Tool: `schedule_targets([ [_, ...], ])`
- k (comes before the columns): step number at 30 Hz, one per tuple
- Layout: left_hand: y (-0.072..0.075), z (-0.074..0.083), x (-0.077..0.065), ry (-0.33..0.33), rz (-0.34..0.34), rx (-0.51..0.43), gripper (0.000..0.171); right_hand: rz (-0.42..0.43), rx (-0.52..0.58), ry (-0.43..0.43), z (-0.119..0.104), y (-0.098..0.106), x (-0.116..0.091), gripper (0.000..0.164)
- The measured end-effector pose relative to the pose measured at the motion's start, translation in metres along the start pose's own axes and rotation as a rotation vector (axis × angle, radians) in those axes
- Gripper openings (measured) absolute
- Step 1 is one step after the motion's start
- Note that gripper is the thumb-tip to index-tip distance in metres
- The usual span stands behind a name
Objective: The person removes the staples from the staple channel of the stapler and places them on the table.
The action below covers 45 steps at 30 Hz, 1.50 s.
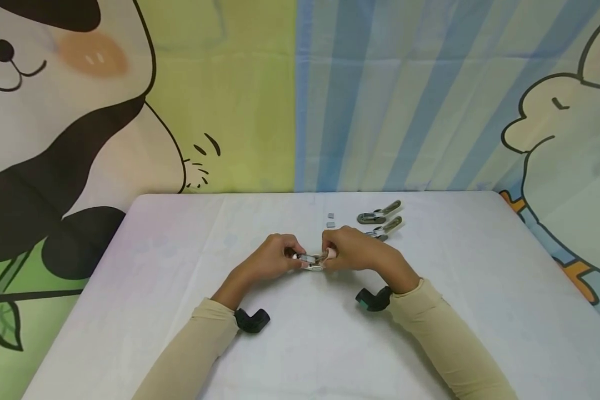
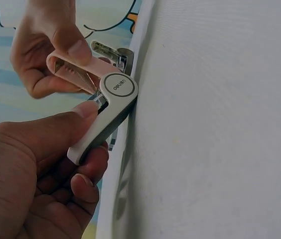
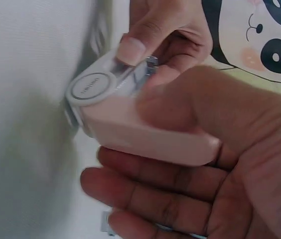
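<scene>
A small white and pink stapler (image 2: 119,88) is spread wide at its hinge, its metal staple channel exposed. My left hand (image 1: 272,256) grips the white base, with the thumb (image 2: 83,113) lying by the channel and the fingers curled beneath. On the other side, my right hand (image 1: 355,250) holds the pink top arm (image 3: 150,134) between thumb and fingers. Both hands are close together near the middle of the table, around the stapler. The right wrist view is somewhat blurred.
Two olive-green staplers, a far one (image 1: 372,218) and a nearer one (image 1: 391,225), lie opened beyond my right hand, the nearer partly hidden. Two small grey staple strips (image 1: 330,225) lie to their left on the white table (image 1: 290,344). A printed cloth (image 1: 260,111) hangs behind the table.
</scene>
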<state>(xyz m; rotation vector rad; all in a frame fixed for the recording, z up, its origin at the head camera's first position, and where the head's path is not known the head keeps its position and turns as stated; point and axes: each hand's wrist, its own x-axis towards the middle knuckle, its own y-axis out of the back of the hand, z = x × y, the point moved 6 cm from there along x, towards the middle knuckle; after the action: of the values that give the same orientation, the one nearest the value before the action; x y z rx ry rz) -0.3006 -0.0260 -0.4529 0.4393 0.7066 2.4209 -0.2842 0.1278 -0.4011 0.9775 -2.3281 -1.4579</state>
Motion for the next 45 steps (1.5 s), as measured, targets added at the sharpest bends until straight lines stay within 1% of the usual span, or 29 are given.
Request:
schedule_targets([
  [2,0.000,-0.003,0.000,0.011,0.002,0.005,0.013,-0.019,-0.055,-0.069,0.003,0.001,-0.002,0.012],
  [5,0.001,-0.006,0.001,0.024,0.002,0.007,0.014,-0.070,-0.160,-0.169,0.008,-0.001,-0.004,0.012],
  [7,0.001,-0.007,0.001,0.017,0.002,0.006,0.014,-0.100,-0.212,-0.221,0.011,-0.005,-0.005,0.012],
  [9,0.001,-0.006,0.001,0.008,-0.001,0.004,0.014,-0.115,-0.225,-0.241,0.014,-0.007,-0.005,0.014],
  [11,0.000,-0.004,0.001,0.001,-0.002,0.004,0.014,-0.120,-0.216,-0.262,0.016,-0.008,-0.004,0.015],
  [15,0.000,-0.003,0.001,0.011,-0.002,0.009,0.014,-0.133,-0.190,-0.279,0.018,-0.008,-0.005,0.016],
  [17,0.000,-0.003,0.001,0.013,0.001,0.014,0.014,-0.139,-0.181,-0.280,0.017,-0.007,-0.006,0.018],
  [19,0.001,-0.002,0.001,0.011,-0.001,0.018,0.014,-0.120,-0.193,-0.272,0.014,-0.004,-0.008,0.023],
  [21,0.000,-0.001,0.001,0.006,-0.005,0.021,0.014,-0.063,-0.208,-0.252,0.010,0.001,-0.009,0.030],
  [23,0.001,0.000,0.001,0.002,-0.008,0.023,0.014,0.019,-0.195,-0.208,0.003,0.006,-0.009,0.031],
  [25,0.001,0.001,0.001,-0.004,-0.008,0.023,0.014,0.088,-0.129,-0.142,-0.005,0.007,-0.008,0.027],
  [26,0.001,0.001,0.001,-0.009,-0.007,0.022,0.014,0.107,-0.086,-0.102,-0.009,0.005,-0.006,0.023],
  [28,0.001,0.002,0.001,-0.013,-0.004,0.019,0.014,0.111,-0.008,-0.033,-0.017,-0.001,-0.003,0.015],
  [30,0.001,0.003,0.001,-0.014,-0.005,0.014,0.014,0.095,0.035,0.002,-0.020,-0.009,0.000,0.011],
  [31,0.001,0.003,0.001,-0.012,-0.007,0.013,0.014,0.096,0.036,0.005,-0.020,-0.012,0.002,0.010],
  [34,0.000,0.002,0.001,0.002,-0.010,0.012,0.014,0.104,0.014,-0.027,-0.019,-0.018,0.004,0.009],
  [39,0.000,0.003,0.001,0.010,-0.001,0.017,0.014,0.110,0.013,-0.072,-0.018,-0.020,0.006,0.011],
  [41,0.000,0.004,0.001,0.004,0.003,0.016,0.014,0.109,0.022,-0.080,-0.018,-0.021,0.006,0.011],
  [45,0.000,0.008,0.001,-0.029,0.008,0.024,0.012,0.129,0.067,-0.095,-0.017,-0.020,0.007,0.009],
])
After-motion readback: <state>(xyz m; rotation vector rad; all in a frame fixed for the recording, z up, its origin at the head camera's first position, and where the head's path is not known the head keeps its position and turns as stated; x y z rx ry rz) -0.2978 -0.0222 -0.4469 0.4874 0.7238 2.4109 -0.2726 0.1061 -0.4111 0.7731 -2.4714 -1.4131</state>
